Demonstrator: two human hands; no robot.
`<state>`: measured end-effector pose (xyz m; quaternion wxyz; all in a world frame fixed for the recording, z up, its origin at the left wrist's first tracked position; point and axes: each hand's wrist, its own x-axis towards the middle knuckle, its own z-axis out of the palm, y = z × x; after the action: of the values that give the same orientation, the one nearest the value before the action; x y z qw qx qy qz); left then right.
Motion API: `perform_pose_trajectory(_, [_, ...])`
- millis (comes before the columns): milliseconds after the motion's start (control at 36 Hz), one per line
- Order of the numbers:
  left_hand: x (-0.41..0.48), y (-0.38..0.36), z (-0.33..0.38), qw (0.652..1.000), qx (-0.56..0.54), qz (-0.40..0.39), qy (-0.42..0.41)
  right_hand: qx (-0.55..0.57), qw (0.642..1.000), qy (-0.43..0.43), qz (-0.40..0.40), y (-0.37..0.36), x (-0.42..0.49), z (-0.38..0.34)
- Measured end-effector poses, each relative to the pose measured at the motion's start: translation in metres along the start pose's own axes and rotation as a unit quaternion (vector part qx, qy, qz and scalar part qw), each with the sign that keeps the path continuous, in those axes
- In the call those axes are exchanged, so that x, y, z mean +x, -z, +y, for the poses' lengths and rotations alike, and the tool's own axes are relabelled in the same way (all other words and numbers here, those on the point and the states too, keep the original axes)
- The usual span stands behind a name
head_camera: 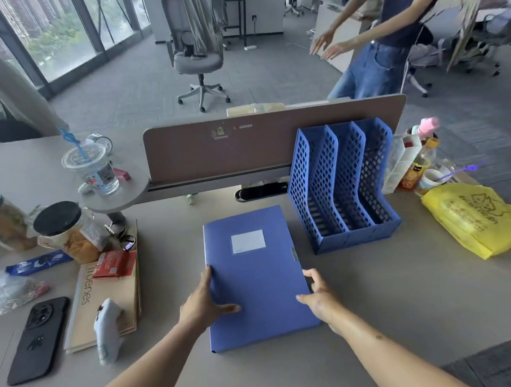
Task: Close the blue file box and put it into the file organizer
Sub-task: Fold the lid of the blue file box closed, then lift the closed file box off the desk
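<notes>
Big grey desk (375,305) fills the view, and dead centre on it lies the blue file box (253,271), flat, lid down, white label facing up, its small clasp on the right edge. Just beyond its far right corner stands the blue file organizer (342,188), mesh walls, three slots open toward the top and front, backed up against the brown desk divider (216,154). Box and organizer sit near each other but not touching, with a strip of bare desk between.

Both forearms reach in from the bottom edge. The left hand (201,304) sits at the box's left edge, fingers curled along the side, thumb laid flat across the cover. The right hand (317,294) mirrors it on the right edge, thumb on top, fingers spread loosely beside the rim. Neither hand is clenched; both are open and pressing on the box rather than wrapping it, and the box rests on the desk.

Room to move: bare desk right of the box as far as the yellow bag (477,218). Left side is tighter, with a flat cardboard box (111,298), a black phone (38,338) and a snack jar (68,231) crowding in.
</notes>
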<state>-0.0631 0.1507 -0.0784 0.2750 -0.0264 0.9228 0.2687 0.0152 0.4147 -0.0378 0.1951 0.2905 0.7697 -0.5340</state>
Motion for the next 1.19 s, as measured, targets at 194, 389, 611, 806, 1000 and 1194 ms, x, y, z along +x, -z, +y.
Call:
perform_pose_trajectory(194, [-0.003,-0.009,0.006,0.998,-0.031,0.034,-0.051,0.000,1.000,-0.011,-0.009,0.001,0.008,0.010])
perform_pose_trajectory(389, [-0.004,-0.008,0.010,0.998,0.007,0.035,-0.059,-0.053,0.999,-0.010,-0.003,0.004,0.014,0.013])
perform_pose_trajectory(611, [-0.002,-0.010,0.008,0.998,0.007,0.025,-0.052,-0.184,0.981,-0.017,-0.054,0.001,0.026,-0.016])
perform_pose_trajectory(806, [0.001,-0.013,0.008,0.999,0.004,0.015,-0.044,-0.237,0.970,-0.030,-0.044,-0.009,0.032,-0.024])
perform_pose_trajectory(1000, [0.008,-0.013,0.006,0.999,0.026,-0.023,-0.017,-0.252,0.963,-0.043,-0.080,-0.010,0.040,-0.018])
perform_pose_trajectory(1194, [0.006,-0.007,0.007,0.999,-0.014,-0.024,-0.024,-0.115,0.993,-0.039,-0.010,-0.016,0.043,-0.011])
